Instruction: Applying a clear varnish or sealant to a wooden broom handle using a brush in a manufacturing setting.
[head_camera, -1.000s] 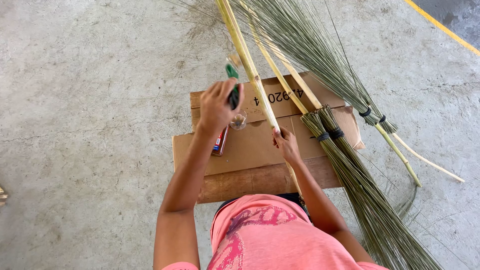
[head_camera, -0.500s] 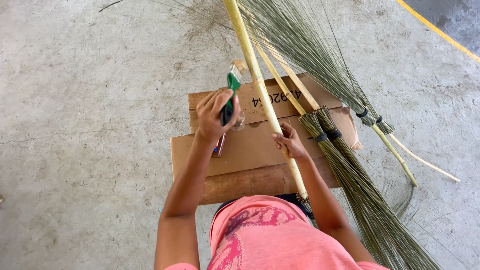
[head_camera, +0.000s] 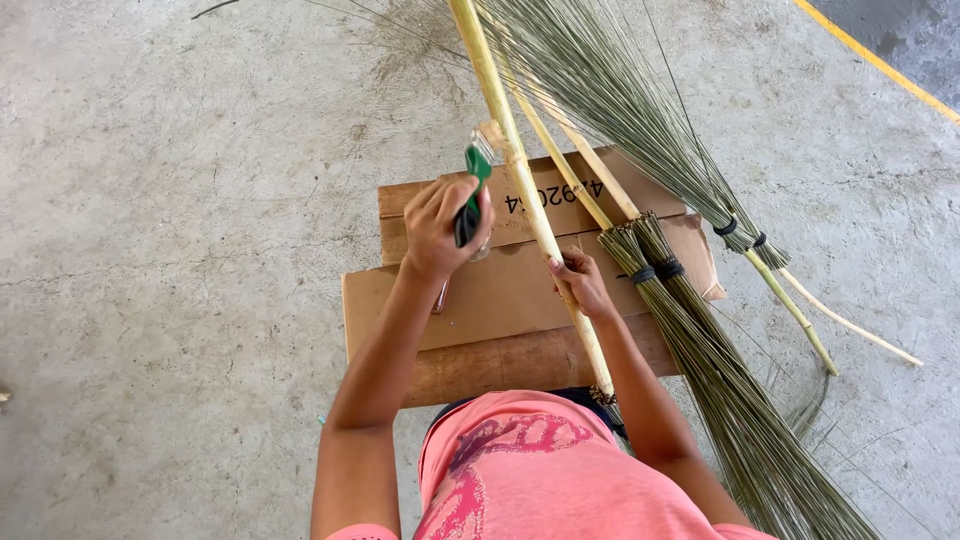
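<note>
My left hand (head_camera: 447, 228) is raised and closed around a small tool with a green and black handle (head_camera: 474, 180), held close to the left side of a long pale bamboo stick (head_camera: 520, 180). My right hand (head_camera: 580, 283) grips that same stick lower down, over flattened brown cardboard (head_camera: 480, 300). The stick runs from my lap up and away to the top of the view. A clear strip of tape seems to hang off the stick near the tool's tip; I cannot tell for sure.
Bundles of green broom straws (head_camera: 720, 390) tied with black bands lie to my right, with further bamboo sticks (head_camera: 790, 310) and a fanned broom head (head_camera: 620, 90). Grey concrete floor (head_camera: 180, 250) surrounds the cardboard. A yellow painted line (head_camera: 880, 60) crosses the top right corner.
My left hand with the tool has risen and moved closer to the stick. The stick has swung slightly more upright. My right hand keeps its grip.
</note>
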